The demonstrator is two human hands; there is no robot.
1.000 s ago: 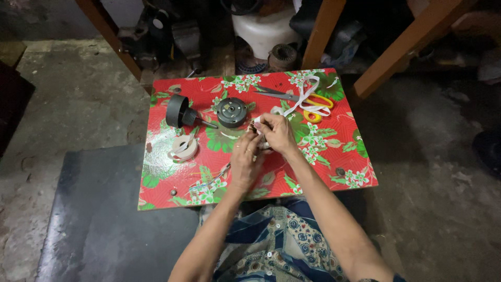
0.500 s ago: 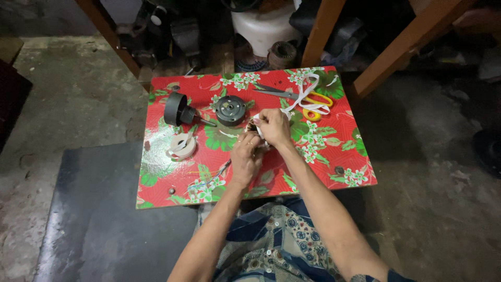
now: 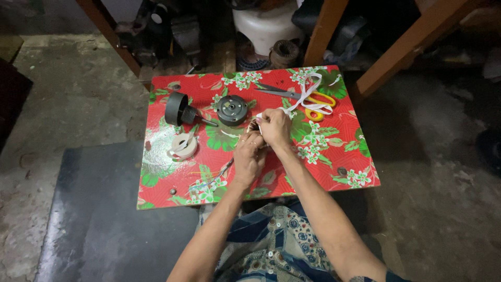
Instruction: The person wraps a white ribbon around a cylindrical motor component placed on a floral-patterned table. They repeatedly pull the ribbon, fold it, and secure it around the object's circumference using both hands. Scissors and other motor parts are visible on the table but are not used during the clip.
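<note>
- At the middle of the red floral surface [image 3: 323,156], the left hand [image 3: 248,158] and the right hand [image 3: 274,128] meet, pressed close against each other over one small object.
- That small wound part [image 3: 254,127] sits between the two hands, just above the left fingers and at the left edge of the right hand; only a brownish sliver of it shows, so its exact shape cannot be told.
- The right hand's grip is closed: fingers curled together, pinching the end of a white tape [image 3: 305,99] at the part.
- The left hand's grip is also curled shut, fingertips bent in against the part from below; how firmly it clamps cannot be told.
- The white tape runs from the right hand up and to the right, looping over the scissors with yellow handles [image 3: 308,97], which lie flat near the far edge.
- Just left of the hands lies a dark round motor cap [image 3: 232,109], flat on the surface and apart from the fingers.
- Farther left a black cylindrical housing [image 3: 177,109] lies on its side, a thin shaft pointing toward the cap.
- Below that, near the left edge, a roll of white tape [image 3: 183,145] lies flat, well apart from both hands.
- The person's patterned blue clothing [image 3: 271,240] shows below the near edge.
</note>
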